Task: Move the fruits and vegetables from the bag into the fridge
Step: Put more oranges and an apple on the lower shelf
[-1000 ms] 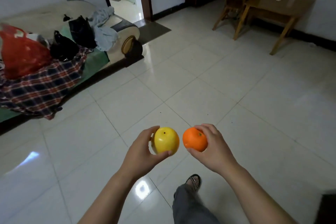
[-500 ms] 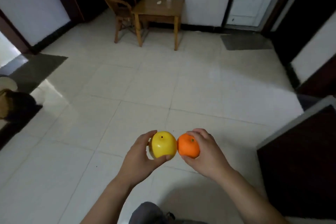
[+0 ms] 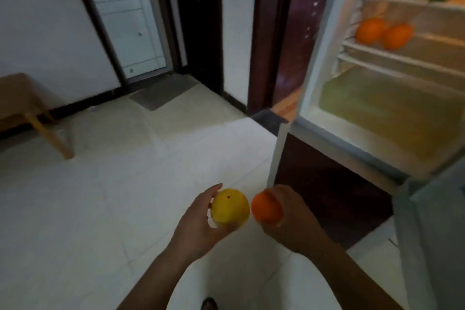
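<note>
Now that the desk (image 3: 20, 93) has slid left and the open fridge (image 3: 392, 106) appeared at right, the left hand (image 3: 198, 224) still cups a yellow fruit (image 3: 230, 206), the right hand (image 3: 294, 219) an orange (image 3: 265, 209), perhaps touching.

Pale tiled floor (image 3: 100, 209) fills most of view. Wood counter (image 3: 17, 93) at far left edge, one leg (image 3: 54, 137) on the tiles, w/ white wall (image 3: 37, 20) + black baseboard (image 3: 83, 103) behind. Grey mat (image 3: 163, 90) lies in front of a white panelled door (image 3: 125, 20). Dark doorway (image 3: 198, 20) just right of it. Shoe tip (image 3: 208, 304) at btm edge. Whole pic blurred.
</note>
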{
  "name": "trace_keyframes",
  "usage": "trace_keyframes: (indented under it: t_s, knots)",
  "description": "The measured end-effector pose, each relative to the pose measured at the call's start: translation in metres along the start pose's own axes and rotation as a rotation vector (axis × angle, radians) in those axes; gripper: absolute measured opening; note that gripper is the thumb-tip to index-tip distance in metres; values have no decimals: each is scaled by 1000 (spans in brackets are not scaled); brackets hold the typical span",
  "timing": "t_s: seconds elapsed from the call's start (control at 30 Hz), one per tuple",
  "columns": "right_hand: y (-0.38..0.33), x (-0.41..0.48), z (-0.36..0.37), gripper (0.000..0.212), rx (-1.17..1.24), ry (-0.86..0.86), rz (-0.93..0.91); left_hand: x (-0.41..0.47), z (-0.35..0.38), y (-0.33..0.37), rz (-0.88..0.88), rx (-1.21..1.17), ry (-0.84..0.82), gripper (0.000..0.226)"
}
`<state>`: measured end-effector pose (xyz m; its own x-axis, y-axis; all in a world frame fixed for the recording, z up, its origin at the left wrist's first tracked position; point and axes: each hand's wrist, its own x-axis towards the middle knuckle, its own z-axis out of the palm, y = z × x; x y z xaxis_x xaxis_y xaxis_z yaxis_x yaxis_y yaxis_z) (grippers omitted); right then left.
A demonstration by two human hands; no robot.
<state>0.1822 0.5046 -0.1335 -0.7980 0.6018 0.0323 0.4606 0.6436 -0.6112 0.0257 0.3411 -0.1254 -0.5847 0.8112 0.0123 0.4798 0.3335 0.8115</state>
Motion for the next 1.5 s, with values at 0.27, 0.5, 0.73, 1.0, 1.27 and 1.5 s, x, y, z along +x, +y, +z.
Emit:
trace_keyframes:
  t_s: [0.27,0.5,0.73,1.0,1.27,1.5]
  knots:
    - [35,53,-68,65,-47,313,180,179,26,68,382,-31,-359,76]
    - [92,77,-152,56,-35,597,263,288,95,159,577,-126,-519,66]
    - [156,145,-247,59,-115,777,259,399,153,250,762,-121,-442,68]
    - [206,196,-328,61,-140,889,247,472,194,302,813,-119,-325,71]
    - [229,222,-351,67,-187,896,353,514,217,302,717,-288,-316,65]
    - [236,240,-361,69,-210,956,409,539,228,298,680,-365,-400,62]
